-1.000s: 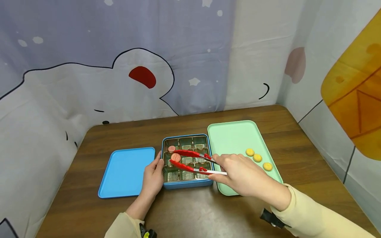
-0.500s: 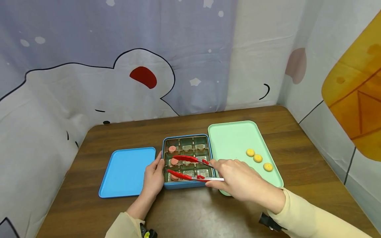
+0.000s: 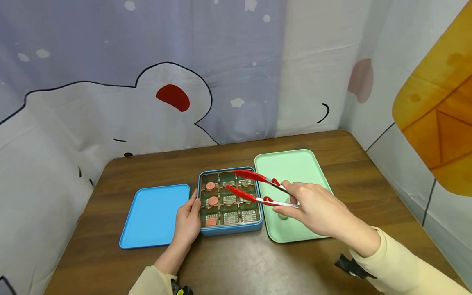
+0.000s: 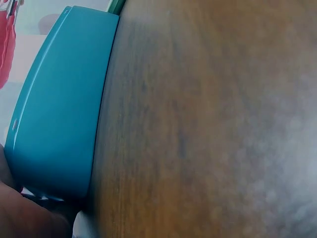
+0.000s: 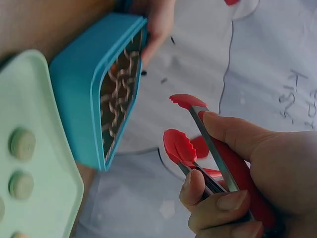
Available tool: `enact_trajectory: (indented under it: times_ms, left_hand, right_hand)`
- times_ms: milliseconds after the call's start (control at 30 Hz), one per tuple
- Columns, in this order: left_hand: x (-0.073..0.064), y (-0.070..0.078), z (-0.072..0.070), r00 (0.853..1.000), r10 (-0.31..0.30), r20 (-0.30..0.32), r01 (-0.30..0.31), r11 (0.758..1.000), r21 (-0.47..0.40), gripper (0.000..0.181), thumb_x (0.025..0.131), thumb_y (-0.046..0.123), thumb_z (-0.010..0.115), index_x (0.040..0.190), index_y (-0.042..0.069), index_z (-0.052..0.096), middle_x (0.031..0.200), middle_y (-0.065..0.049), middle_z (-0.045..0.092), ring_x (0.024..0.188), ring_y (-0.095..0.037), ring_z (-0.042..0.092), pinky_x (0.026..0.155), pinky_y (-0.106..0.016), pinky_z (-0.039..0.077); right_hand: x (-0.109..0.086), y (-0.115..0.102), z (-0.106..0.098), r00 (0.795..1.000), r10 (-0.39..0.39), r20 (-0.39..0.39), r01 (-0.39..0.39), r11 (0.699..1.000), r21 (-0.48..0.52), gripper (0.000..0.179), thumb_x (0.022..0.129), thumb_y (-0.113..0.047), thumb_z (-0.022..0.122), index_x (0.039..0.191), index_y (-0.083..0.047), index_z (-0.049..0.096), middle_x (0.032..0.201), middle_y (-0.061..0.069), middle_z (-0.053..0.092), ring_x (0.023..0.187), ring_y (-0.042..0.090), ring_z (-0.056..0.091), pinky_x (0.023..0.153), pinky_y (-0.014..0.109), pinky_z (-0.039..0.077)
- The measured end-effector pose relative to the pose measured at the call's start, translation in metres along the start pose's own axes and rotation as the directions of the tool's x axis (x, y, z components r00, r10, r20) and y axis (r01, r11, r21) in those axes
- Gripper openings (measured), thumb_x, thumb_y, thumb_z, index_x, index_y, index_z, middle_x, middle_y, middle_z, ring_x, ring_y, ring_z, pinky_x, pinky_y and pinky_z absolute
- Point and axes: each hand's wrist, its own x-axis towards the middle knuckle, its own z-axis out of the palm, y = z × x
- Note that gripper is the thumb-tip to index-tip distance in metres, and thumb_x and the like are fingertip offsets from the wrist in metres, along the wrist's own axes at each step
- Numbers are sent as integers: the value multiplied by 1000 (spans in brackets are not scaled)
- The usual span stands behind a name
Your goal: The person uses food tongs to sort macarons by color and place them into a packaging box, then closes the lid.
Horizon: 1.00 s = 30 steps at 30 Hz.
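My left hand (image 3: 188, 219) holds the left side of a blue box (image 3: 232, 229), which has a gold-coloured divided insert. Pink round cookie-like pieces sit in the left column: one in the back compartment (image 3: 210, 186), one in the middle compartment (image 3: 213, 200), one in the front compartment (image 3: 211, 221). My right hand (image 3: 317, 209) grips red-tipped metal tongs (image 3: 245, 196). Their tips are spread apart above the box's middle and right columns, with nothing between them. In the right wrist view, the tongs (image 5: 223, 158) are likewise spread, with thumb and fingers round the handles.
A pale green tray (image 3: 291, 164) stands right of the box. Similar pale green round pieces (image 5: 22, 144) lie on it, partly hidden by my right hand in the head view. Left of the box lies a flat blue tray or lid (image 3: 156, 217). A printed cloth hangs behind the table.
The tongs let go of a pink piece in the front left compartment, spread wider, then rose back and to the right. My left hand stays at the box. My right hand now covers the yellow pieces.
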Motion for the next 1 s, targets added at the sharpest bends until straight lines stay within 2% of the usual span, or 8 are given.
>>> enact_trajectory:
  times_ms: [167, 367, 433, 600, 733, 1000]
  left_hand:
    - [1, -3, 0, 1000, -1, -4, 1, 1000, 6, 47, 117, 20, 41, 163, 9, 40, 146, -17, 61, 133, -34, 59, 99, -48, 56]
    - [2, -3, 0, 1000, -11, -4, 11, 1000, 3, 48, 117, 21, 41, 163, 10, 41, 146, -17, 62, 132, -33, 60, 99, -48, 56]
    - [2, -2, 0, 1000, -16, -4, 16, 1000, 3, 48, 117, 22, 41, 163, 11, 41, 145, -17, 63, 132, -33, 60, 99, -48, 56]
    - [0, 0, 0, 1000, -6, 1, 6, 1000, 5, 48, 117, 22, 42, 163, 10, 40, 143, -20, 64, 131, -35, 60, 99, -49, 56]
    - [-2, 1, -1, 1000, 1, 3, -1, 1000, 5, 48, 117, 22, 42, 163, 8, 40, 142, -22, 64, 130, -37, 61, 98, -49, 56]
    - [0, 1, -1, 999, -35, 10, 35, 999, -10, 48, 117, 22, 41, 164, 12, 40, 140, -19, 66, 128, -34, 63, 94, -45, 58]
  right_hand:
    - [-6, 18, -14, 997, 44, -56, -45, 999, -7, 34, 97, -47, 78, 87, -22, 57, 70, -12, 46, 58, 8, 39, 51, 28, 35]
    - [-19, 46, -25, 989, 94, -111, -96, 995, -15, 37, 97, -49, 77, 85, -22, 54, 67, -11, 46, 58, 9, 44, 53, 29, 37]
    - [-25, 55, -28, 986, 122, -110, -125, 992, -12, 36, 97, -51, 76, 87, -23, 55, 66, -12, 49, 58, 9, 47, 54, 30, 38]
    - [-43, 78, -30, 976, 194, -102, -197, 980, -17, 36, 98, -51, 75, 89, -23, 54, 63, -9, 44, 59, 11, 45, 55, 31, 34]
    - [-54, 94, -25, 968, 235, -92, -238, 971, -25, 41, 97, -49, 76, 85, -20, 50, 61, -6, 35, 56, 13, 38, 53, 31, 30]
    - [-71, 112, -12, 949, 314, -17, -315, 949, -30, 41, 98, -50, 75, 85, -19, 52, 61, -5, 37, 56, 13, 35, 52, 30, 27]
